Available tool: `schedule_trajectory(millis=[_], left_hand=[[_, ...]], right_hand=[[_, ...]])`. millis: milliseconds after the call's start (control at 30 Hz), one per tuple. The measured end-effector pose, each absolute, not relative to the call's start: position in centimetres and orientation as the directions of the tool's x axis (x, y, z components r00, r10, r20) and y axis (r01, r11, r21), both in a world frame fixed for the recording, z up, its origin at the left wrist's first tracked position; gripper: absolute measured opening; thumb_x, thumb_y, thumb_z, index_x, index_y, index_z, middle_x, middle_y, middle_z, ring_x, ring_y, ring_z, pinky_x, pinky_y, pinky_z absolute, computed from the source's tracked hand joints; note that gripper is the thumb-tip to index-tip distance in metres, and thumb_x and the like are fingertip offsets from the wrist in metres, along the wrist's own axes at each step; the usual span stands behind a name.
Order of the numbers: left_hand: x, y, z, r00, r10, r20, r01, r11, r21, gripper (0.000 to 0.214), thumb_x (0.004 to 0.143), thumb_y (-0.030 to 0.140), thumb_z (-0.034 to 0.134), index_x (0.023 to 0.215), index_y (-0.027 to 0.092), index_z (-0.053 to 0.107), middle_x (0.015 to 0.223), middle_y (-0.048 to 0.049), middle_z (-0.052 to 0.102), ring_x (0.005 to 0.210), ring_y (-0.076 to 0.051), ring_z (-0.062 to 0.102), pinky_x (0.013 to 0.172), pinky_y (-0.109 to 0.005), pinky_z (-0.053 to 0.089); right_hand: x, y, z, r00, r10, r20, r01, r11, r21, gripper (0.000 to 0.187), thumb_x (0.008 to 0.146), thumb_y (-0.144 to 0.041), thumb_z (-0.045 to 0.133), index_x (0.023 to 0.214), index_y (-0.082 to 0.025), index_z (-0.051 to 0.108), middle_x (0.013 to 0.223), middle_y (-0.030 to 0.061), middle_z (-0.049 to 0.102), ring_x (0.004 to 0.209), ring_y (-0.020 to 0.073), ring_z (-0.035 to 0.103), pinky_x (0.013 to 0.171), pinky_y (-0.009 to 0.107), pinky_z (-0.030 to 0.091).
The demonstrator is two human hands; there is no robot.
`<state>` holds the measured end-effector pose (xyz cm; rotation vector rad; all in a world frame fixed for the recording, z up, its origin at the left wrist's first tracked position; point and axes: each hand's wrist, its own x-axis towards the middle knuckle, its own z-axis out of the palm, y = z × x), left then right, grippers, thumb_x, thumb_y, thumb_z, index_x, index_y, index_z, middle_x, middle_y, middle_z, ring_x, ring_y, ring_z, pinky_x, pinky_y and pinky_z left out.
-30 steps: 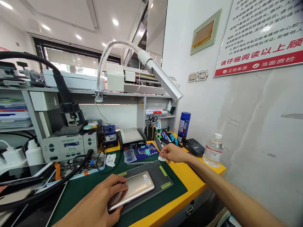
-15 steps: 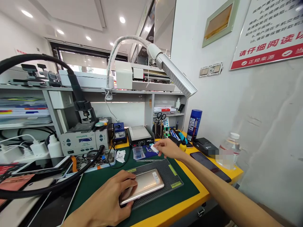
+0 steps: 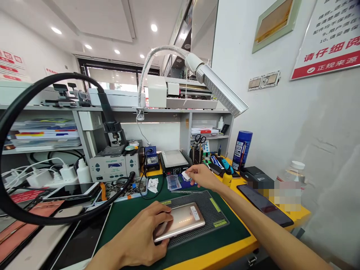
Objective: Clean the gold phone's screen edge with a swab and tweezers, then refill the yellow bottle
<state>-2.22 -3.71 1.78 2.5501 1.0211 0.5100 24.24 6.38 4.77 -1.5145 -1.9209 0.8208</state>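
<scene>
My left hand (image 3: 143, 236) grips the left end of a gold smartphone (image 3: 184, 221), thumb along the near edge and fingers over the top. The phone lies back side up on a dark grey perforated mat (image 3: 215, 213), with a small white label near its right end. Farther off, my right hand (image 3: 204, 176) pinches a small white piece of paper or tissue (image 3: 185, 175) over a blue item (image 3: 184, 183). A clear packet (image 3: 173, 182) lies left of it, and tweezers (image 3: 187, 192) rest between the packet and the mat.
A hot-air station (image 3: 115, 167) and a tray of small parts (image 3: 140, 189) stand left, with a thick black hose (image 3: 5, 157) looping in front. Behind is a flat heating plate (image 3: 173, 159). On the right are a yellow bottle (image 3: 227, 178), a blue can (image 3: 242, 150) and a dark phone (image 3: 264, 204).
The view has turned slightly left, so everything sits farther right in it. Both hands keep their holds on the smartphone and the white piece, with little other movement visible.
</scene>
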Motion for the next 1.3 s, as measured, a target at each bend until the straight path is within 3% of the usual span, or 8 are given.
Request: schedule_trajectory(millis=[333,733,833,967,1033,1100,1200,1300], left_hand=[[-2.3,-4.1,2.6,0.666,0.731,0.150,0.602,-0.645,0.470,0.046,0.070,0.024,0.066,0.116,0.025,0.070,0.130,-0.0074,0.059,0.118,-0.028,0.058,0.100,-0.035,0.048],[-2.3,-3.8,1.8,0.661,0.725,0.193,0.589,-0.661,0.465,0.037,0.071,0.022,0.065,0.107,0.025,0.070,0.128,-0.0067,0.059,0.117,-0.027,0.058,0.099,-0.032,0.048],[-2.2,-3.9,1.8,0.666,0.722,0.188,0.585,-0.662,0.468,0.036,0.071,0.021,0.065,0.106,0.025,0.070,0.128,-0.0065,0.059,0.119,-0.027,0.058,0.101,-0.033,0.047],[-2.3,-3.9,2.1,0.666,0.729,0.159,0.597,-0.648,0.473,0.038,0.072,0.021,0.063,0.109,0.027,0.069,0.129,-0.0063,0.058,0.120,-0.028,0.058,0.100,-0.033,0.047],[-2.3,-3.9,2.2,0.664,0.734,0.142,0.607,-0.641,0.470,0.038,0.073,0.022,0.063,0.110,0.027,0.069,0.130,-0.0060,0.057,0.121,-0.028,0.057,0.101,-0.034,0.047],[-2.3,-4.0,2.2,0.664,0.738,0.123,0.618,-0.633,0.466,0.037,0.075,0.025,0.063,0.111,0.027,0.069,0.132,-0.0063,0.056,0.121,-0.029,0.057,0.101,-0.035,0.047],[-2.2,-4.0,1.8,0.645,0.754,0.124,0.635,-0.619,0.463,0.034,0.079,0.030,0.062,0.112,0.028,0.068,0.133,-0.0077,0.055,0.117,-0.030,0.059,0.096,-0.036,0.050],[-2.1,-4.0,1.0,0.615,0.766,0.186,0.626,-0.618,0.477,0.030,0.083,0.033,0.060,0.111,0.027,0.068,0.133,-0.0093,0.055,0.113,-0.029,0.060,0.090,-0.034,0.052]], right_hand=[[26.1,7.2,7.5,-0.121,0.990,0.074,0.729,0.139,-0.670,0.027,0.100,-0.038,0.057,0.114,-0.016,0.063,0.100,0.0045,0.068,0.076,0.0146,0.067,0.067,0.030,0.058],[26.4,7.9,4.6,-0.150,0.983,0.109,0.889,0.182,-0.421,0.024,0.097,-0.034,0.062,0.114,-0.016,0.065,0.115,0.0074,0.067,0.097,0.0205,0.067,0.084,0.040,0.057],[28.1,6.3,5.7,-0.139,0.979,0.149,0.895,0.189,-0.403,0.024,0.098,-0.038,0.060,0.102,-0.016,0.067,0.100,0.0044,0.069,0.084,0.0169,0.067,0.077,0.035,0.057],[33.0,3.2,7.8,-0.018,0.975,0.223,0.900,0.113,-0.420,0.049,0.098,-0.055,0.048,0.074,-0.016,0.065,0.062,0.0007,0.064,0.054,0.0140,0.059,0.053,0.026,0.047],[35.5,2.0,8.2,0.120,0.941,0.316,0.903,0.029,-0.429,0.055,0.100,-0.058,0.038,0.080,-0.015,0.066,0.063,0.0054,0.065,0.057,0.0174,0.061,0.051,0.027,0.043],[37.4,1.5,7.8,0.225,0.898,0.377,0.898,-0.041,-0.438,0.050,0.099,-0.055,0.039,0.096,-0.012,0.066,0.075,0.0098,0.069,0.066,0.0208,0.063,0.052,0.028,0.042],[38.5,1.8,6.4,0.236,0.903,0.359,0.888,-0.051,-0.458,0.041,0.094,-0.049,0.058,0.114,-0.013,0.062,0.092,0.0085,0.071,0.076,0.0197,0.066,0.060,0.029,0.049],[38.2,2.4,5.4,0.185,0.926,0.330,0.879,-0.007,-0.476,0.035,0.095,-0.046,0.061,0.108,-0.014,0.065,0.096,0.0038,0.069,0.078,0.0170,0.067,0.069,0.032,0.055]])
